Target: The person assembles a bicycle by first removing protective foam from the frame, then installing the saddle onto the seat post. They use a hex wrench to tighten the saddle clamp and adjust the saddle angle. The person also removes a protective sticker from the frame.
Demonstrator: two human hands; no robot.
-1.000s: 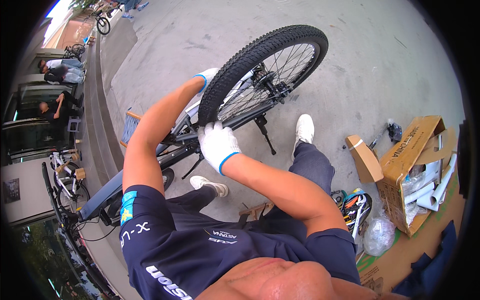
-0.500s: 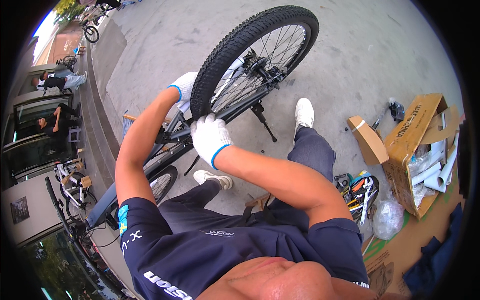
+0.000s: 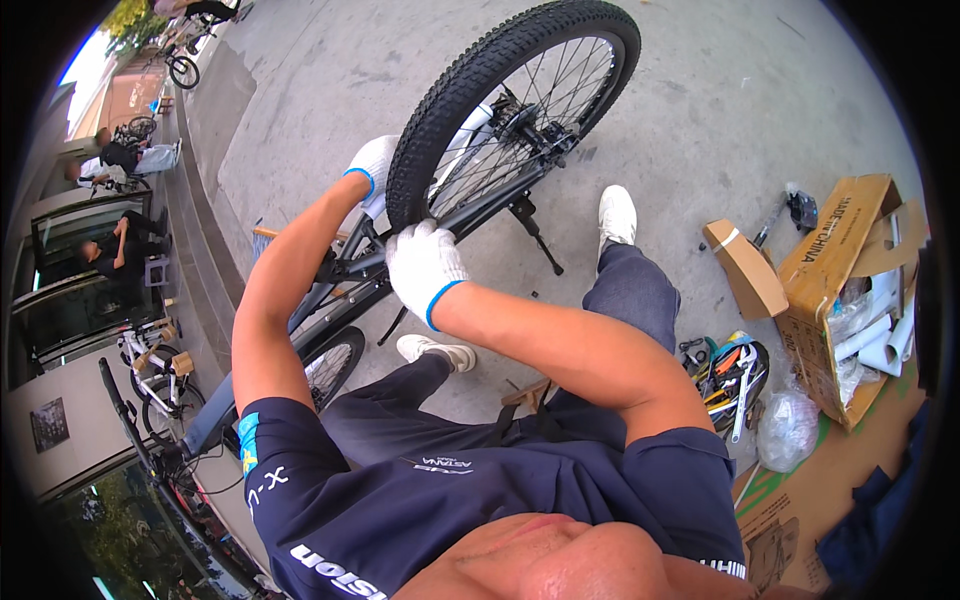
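Bicycle wheel (image 3: 524, 122): black knobbly tyre (image 3: 437, 100), dark rim, thin spokes. Wheel is seated in the frame (image 3: 495, 203) and seen obliquely from above, hub and axle fittings exposed. Frame is finished in dark grey; a black kickstand (image 3: 537, 240) is swung out below; floor contact cannot be determined. Wheel is situated over the concrete floor (image 3: 760, 80), well right of its stepped left edge (image 3: 197, 225).

Rough matt rubber tire (image 3: 430, 115) — knobbly, smooth metal frame (image 3: 490, 207), knitted cloth gloves (image 3: 425, 268), matt cardboard box (image 3: 830, 260), glossy plastic wrap (image 3: 788, 430)
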